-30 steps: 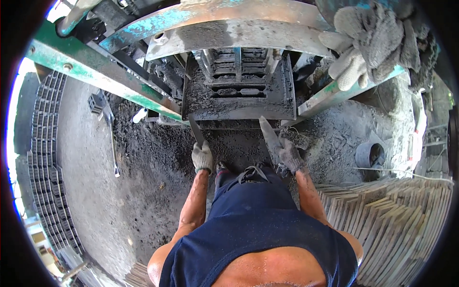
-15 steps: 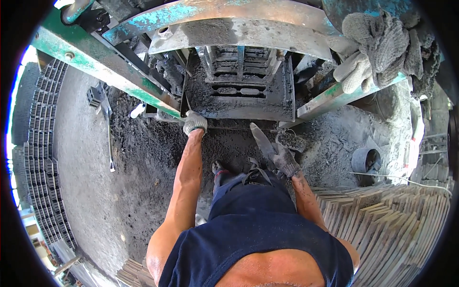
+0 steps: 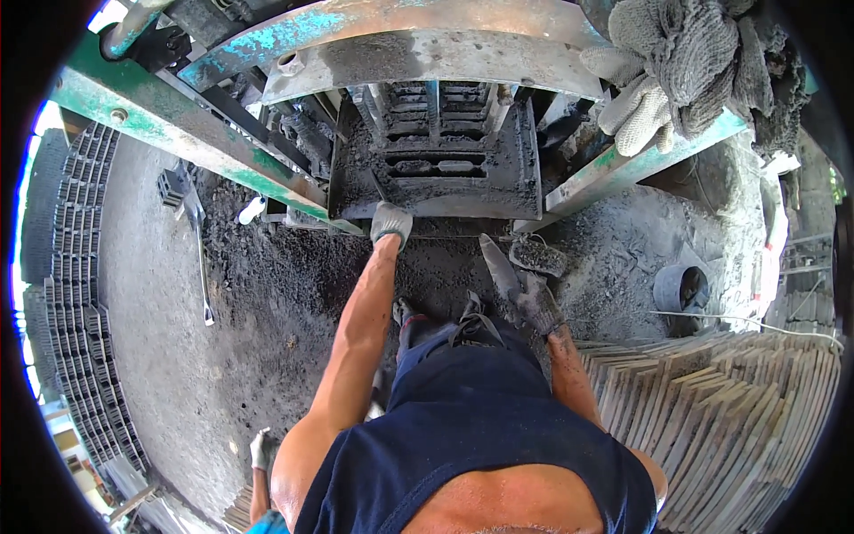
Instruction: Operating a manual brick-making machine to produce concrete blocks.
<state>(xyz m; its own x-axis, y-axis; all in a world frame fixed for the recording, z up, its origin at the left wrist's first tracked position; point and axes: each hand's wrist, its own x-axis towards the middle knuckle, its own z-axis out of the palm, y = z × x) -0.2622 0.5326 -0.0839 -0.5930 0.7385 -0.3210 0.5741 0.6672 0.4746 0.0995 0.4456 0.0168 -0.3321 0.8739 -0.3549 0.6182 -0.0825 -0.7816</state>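
— Left hand [image 3: 392, 222], please: state and position?
— Gloved, closed around a narrow dark blade [image 3: 378, 186], at the front edge of the slotted steel tray [image 3: 436, 208], left of its middle. The blade reaches over the tray's gritty deck; contact I cannot tell.
— Right hand [image 3: 537, 307]?
— Gloved, gripping a pale trowel [image 3: 498, 265]. I hold it in front of the tray, toward its right corner and apart from it, tip pointing trayward.
— Surroundings?
— Knitted gloves [image 3: 689, 71] hang right of the tray. A long-handled shovel [image 3: 204, 267] lies left of it; stacked boards [image 3: 712, 392] stand to its right, nearer me.
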